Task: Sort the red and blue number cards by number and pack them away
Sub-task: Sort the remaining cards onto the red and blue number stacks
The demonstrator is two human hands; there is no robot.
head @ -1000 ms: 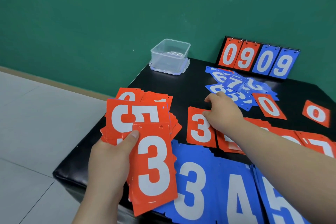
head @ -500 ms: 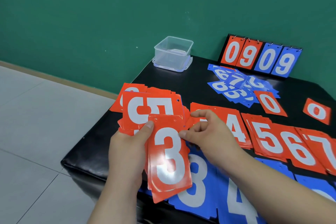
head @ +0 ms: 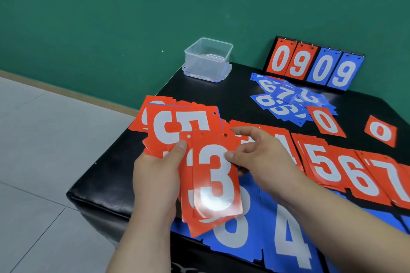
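Right hand (head: 261,157) back from red row (head: 328,162) on tabletop (head: 124,162); fingers (head: 230,155) now pinch top red 3 card (head: 215,179) of the stack (head: 177,131) gripped by left hand (head: 155,175), so probably another 3 to lay down.

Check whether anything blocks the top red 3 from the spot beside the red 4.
Nothing visible. The right hand pinches the red 3 atop the left hand's stack; the spot beside the red 4 lies behind that hand, mostly hidden.
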